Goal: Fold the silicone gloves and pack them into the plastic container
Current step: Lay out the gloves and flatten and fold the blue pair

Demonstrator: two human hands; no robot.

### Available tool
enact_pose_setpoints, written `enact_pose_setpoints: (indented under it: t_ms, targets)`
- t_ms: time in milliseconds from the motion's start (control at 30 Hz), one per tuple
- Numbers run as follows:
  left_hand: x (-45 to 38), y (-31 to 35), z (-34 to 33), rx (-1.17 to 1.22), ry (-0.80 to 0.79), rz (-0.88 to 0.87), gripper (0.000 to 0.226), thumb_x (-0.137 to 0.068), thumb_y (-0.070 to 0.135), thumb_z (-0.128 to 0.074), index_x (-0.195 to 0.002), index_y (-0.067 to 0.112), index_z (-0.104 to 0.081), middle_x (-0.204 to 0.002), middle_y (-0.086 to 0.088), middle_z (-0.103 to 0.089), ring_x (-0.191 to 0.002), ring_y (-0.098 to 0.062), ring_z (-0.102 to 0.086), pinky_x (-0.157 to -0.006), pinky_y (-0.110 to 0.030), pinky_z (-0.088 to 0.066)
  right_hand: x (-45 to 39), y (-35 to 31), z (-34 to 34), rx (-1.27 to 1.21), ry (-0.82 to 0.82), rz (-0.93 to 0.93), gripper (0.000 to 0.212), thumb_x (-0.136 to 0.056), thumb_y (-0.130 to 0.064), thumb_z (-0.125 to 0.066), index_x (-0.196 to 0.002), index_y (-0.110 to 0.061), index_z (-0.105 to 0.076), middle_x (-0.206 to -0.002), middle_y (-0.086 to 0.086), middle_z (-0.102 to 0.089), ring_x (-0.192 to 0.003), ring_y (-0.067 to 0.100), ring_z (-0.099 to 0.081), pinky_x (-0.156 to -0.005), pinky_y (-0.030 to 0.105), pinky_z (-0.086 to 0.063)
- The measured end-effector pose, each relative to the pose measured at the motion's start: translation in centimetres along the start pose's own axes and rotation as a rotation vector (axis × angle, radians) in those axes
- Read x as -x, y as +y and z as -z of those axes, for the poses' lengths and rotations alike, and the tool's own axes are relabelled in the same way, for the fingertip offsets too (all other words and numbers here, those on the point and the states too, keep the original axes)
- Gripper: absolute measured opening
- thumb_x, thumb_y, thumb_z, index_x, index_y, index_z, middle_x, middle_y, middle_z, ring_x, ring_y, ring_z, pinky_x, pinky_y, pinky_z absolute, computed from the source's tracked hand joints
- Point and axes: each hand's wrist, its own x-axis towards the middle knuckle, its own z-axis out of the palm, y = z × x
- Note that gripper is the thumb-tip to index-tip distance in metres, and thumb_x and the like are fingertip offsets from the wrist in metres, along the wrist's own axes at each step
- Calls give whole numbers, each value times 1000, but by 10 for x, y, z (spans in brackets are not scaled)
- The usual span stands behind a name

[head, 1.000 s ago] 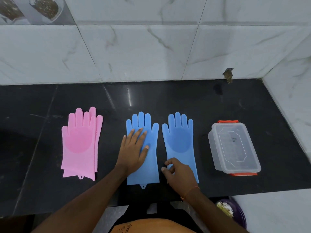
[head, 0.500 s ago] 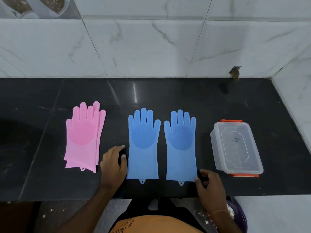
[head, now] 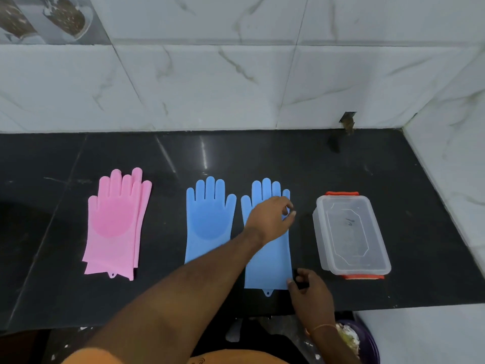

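Note:
Two blue silicone gloves lie flat, palm up, side by side on the black counter. The left blue glove is partly crossed by my left forearm. My left hand reaches over the right blue glove, its fingertips pinched on the glove's right edge by the little finger. Beside that glove's lower right cuff corner is my right hand, thumb touching the corner and fingers curled apart. A pink pair of gloves lies stacked at the left. The clear plastic container with orange clips stands lidded at the right.
White marble tiles form the back wall and the right side wall, closing the counter's corner. A notch with a brown stain marks the wall base. Below the counter's front edge a purple bowl sits by my right wrist.
My left hand has swung from left of the blue gloves across to the right glove's fingers. My right hand has stayed by that glove's cuff corner. The gloves have not moved.

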Motion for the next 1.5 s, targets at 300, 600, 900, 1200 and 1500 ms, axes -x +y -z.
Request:
enact_pose_setpoints:
  t_ms: [300,600,900,1200,1500]
  targets:
    - [-55,20,-27,-272,-144,284,64,-106,26,-68,-161,10,-38,-148,-15,-65,-127,-35,-70,-110,-43,-59,-6,-5,-2,-65,-45,-43,28,-90,-34,-81,-113,-26,-68,-91,-12,-71,-86,6,-68,-78,24,-54]
    - [-32,-12,27,170,136,311,21,-91,32,-62,-74,19,-63,-73,4,-68,-73,-13,-68,-66,-28,-52,6,-29,-22,-218,-54,197,18,-90,-24,-79,-79,-30,-66,-73,-6,-71,-66,11,-69,-63,32,-59]
    - [35,-125,123,229,420,282,31,-96,39,-62,-76,16,-54,-72,-4,-62,-59,-6,-49,-62,-26,-45,31,-95,-62,-25,-128,691,7,-81,-26,-67,-86,-29,-64,-78,-13,-61,-72,-1,-55,-65,16,-45]
    - [65,-180,133,175,252,530,26,-111,39,-52,-104,16,-61,-94,-3,-72,-86,-25,-73,-80,-51,-67,38,-124,-99,230,-222,948,31,-88,-28,-64,-117,-27,-76,-91,-8,-66,-83,15,-62,-63,29,-54]
    - [59,-184,135,166,172,613,30,-115,32,-44,-128,7,-55,-114,-9,-67,-99,-26,-72,-87,-51,-68,38,-132,-113,328,-288,994,32,-93,-30,-60,-121,-28,-76,-91,-7,-64,-82,15,-60,-60,30,-52]
